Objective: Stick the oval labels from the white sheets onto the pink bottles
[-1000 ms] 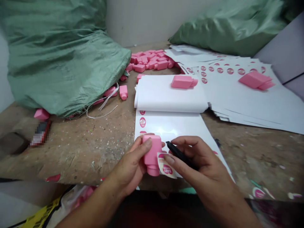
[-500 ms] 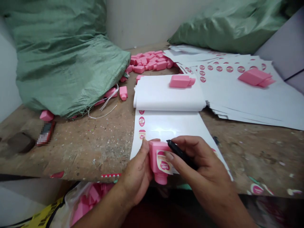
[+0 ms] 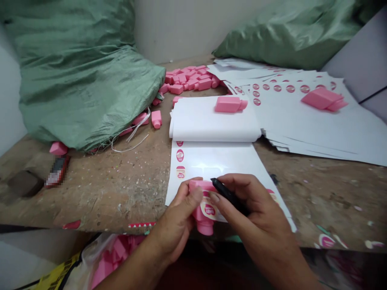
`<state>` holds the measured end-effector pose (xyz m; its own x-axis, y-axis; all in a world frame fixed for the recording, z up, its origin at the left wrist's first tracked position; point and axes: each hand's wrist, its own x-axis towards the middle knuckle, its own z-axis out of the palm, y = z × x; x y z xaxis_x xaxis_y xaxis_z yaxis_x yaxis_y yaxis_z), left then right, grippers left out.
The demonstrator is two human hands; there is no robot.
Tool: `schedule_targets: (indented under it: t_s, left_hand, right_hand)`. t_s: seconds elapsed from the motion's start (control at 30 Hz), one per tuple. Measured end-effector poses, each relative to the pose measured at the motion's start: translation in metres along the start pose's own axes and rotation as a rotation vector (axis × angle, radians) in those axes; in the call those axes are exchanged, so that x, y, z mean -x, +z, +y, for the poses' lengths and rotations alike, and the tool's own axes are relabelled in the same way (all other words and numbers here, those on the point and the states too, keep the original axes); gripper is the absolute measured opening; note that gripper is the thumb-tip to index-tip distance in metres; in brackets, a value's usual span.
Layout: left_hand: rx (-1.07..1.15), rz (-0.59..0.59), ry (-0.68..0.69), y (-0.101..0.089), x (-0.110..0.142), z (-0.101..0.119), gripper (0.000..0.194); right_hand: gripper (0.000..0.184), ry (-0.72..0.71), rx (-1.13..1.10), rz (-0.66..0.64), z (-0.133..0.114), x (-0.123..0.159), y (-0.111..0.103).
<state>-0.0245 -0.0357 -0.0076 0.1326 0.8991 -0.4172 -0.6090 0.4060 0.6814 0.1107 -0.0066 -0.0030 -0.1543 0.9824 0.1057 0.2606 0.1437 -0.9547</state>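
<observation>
My left hand [image 3: 178, 217] grips a pink plastic bottle [image 3: 204, 228], neck pointing down toward me, with the thumb lying over its front face. A label reading "BABY" [image 3: 209, 210] lies on that face. My right hand [image 3: 256, 213] is closed around a black pen-like tool [image 3: 229, 195], its tip by the bottle's base, while the thumb touches the label's upper right edge. Under and beyond the hands is a sticker sheet [image 3: 217, 157] with a few labels left along its sides. Its far part is folded back, and another pink bottle [image 3: 228, 104] lies on the fold.
A green sack [image 3: 87, 92] stands at left, near a pile of pink bottles [image 3: 190, 78]. Sticker sheets [image 3: 308, 125] spread at right, with pink bottles [image 3: 323, 99] on top. A blurred phone [image 3: 58, 171] lies at left. Below the table edge, a bag holds more bottles [image 3: 110, 257].
My left thumb has moved from the bottle's side onto its front, over the label's left part. The label now sits flatter against the bottle. My right hand has hardly moved.
</observation>
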Motion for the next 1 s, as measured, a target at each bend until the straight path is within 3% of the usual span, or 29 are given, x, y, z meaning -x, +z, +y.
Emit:
schedule_targets:
  t_s: [0.2,0.27,0.33,0.47,0.57,0.7,0.83,1.0]
  left_hand:
    - [-0.101,-0.027,-0.003,-0.001,0.004,0.003,0.039]
    - [-0.093,-0.013,-0.036,-0.002,0.006,0.003,0.042]
    - [-0.082,0.002,-0.077,-0.002,0.007,0.002,0.048]
    - [-0.061,-0.027,-0.082,-0.001,0.01,0.0,0.056]
    - [-0.058,-0.039,-0.071,-0.002,0.014,-0.001,0.06]
    - [-0.038,-0.024,-0.11,-0.007,0.017,0.0,0.062]
    - [0.017,0.017,-0.133,-0.018,0.019,0.001,0.046]
    - [-0.032,0.08,-0.121,-0.052,0.039,0.015,0.049]
  right_hand:
    - [0.021,-0.212,0.403,0.085,0.009,0.002,-0.007]
    - [0.022,-0.225,0.484,0.134,0.011,-0.001,-0.012]
    - [0.017,-0.156,0.381,0.128,0.011,-0.003,-0.016]
    - [0.017,0.07,-0.005,-0.097,0.005,-0.004,-0.014]
    - [0.021,0.127,-0.095,-0.196,0.003,-0.005,-0.009]
    - [0.016,0.146,-0.182,-0.228,0.008,-0.008,-0.007]
    - [0.02,0.202,-0.201,-0.202,0.017,-0.006,-0.007]
    - [0.025,0.191,-0.091,-0.109,0.019,0.0,-0.006]
